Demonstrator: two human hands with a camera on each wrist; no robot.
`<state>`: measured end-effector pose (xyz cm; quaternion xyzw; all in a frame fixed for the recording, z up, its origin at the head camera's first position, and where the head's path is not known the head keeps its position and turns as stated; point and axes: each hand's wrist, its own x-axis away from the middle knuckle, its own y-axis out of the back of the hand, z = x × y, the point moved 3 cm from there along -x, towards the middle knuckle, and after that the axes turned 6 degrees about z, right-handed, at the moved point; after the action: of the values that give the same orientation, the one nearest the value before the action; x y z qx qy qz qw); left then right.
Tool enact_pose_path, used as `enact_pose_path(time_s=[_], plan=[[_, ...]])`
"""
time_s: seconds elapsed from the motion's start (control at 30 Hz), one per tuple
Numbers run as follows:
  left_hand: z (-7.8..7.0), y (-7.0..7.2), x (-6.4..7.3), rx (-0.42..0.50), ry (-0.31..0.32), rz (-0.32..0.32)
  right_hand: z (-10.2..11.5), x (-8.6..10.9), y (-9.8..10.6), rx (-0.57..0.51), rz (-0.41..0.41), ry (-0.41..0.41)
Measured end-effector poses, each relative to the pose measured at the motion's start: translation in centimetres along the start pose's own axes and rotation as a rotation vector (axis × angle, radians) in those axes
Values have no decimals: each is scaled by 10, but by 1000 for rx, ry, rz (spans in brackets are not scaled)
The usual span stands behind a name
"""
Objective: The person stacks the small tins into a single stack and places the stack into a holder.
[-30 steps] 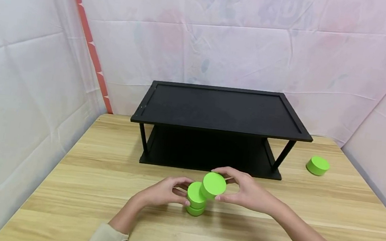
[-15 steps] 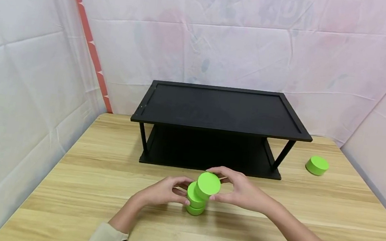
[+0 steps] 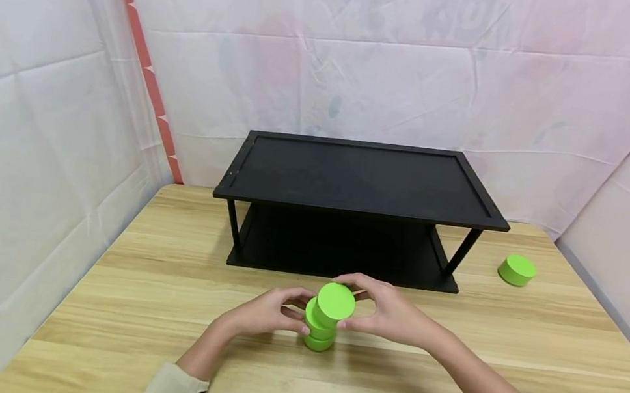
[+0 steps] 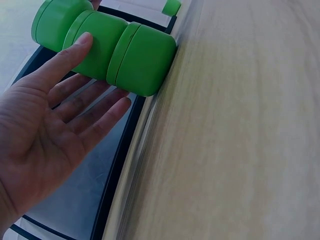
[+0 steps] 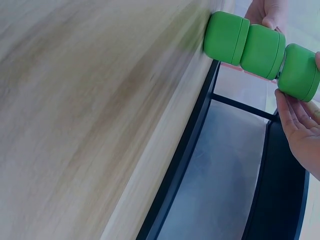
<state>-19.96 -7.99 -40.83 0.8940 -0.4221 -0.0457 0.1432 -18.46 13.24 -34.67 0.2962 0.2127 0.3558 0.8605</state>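
Three round green jars with lids form a column on the wooden table. The lowest jar (image 3: 318, 343) (image 4: 145, 62) stands on the tabletop. My left hand (image 3: 268, 312) (image 4: 52, 120) holds the middle jar (image 3: 316, 321) (image 5: 261, 50), thumb on its near side and fingers behind. Over it, the top jar (image 3: 335, 301) (image 5: 298, 72) is gripped by my right hand (image 3: 386, 313) (image 5: 305, 132) between thumb and fingers. This top jar sits slightly off to the right and tilted, its base right at the middle jar's lid.
A black two-tier rack (image 3: 364, 179) stands behind the stack, its lower shelf (image 3: 343, 252) close to the hands. Another green jar (image 3: 517, 270) stands at the right of the table (image 3: 130, 305). White sheeting (image 3: 366, 65) encloses the back and sides.
My right hand has moved left and slightly down with the top jar, bringing it more nearly over the middle jar. My left hand and the lower two jars have stayed put.
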Motion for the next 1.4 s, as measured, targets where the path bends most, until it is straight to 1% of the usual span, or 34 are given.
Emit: enact_pose_path(time_s=[0.17, 0.33, 0.6, 1.13, 1.4], plan=[[-1, 0, 0, 5, -4, 2, 2, -2, -1, 0, 8, -7], [-2, 0, 0, 15, -11, 4, 2, -4, -4, -5, 12, 7], [-2, 0, 0, 15, -1, 3, 3, -7, -6, -6, 11, 10], [0, 0, 0, 33, -4, 3, 1, -10, -7, 10, 19, 20], [0, 1, 0, 39, -2, 6, 2, -10, -7, 1, 23, 15]])
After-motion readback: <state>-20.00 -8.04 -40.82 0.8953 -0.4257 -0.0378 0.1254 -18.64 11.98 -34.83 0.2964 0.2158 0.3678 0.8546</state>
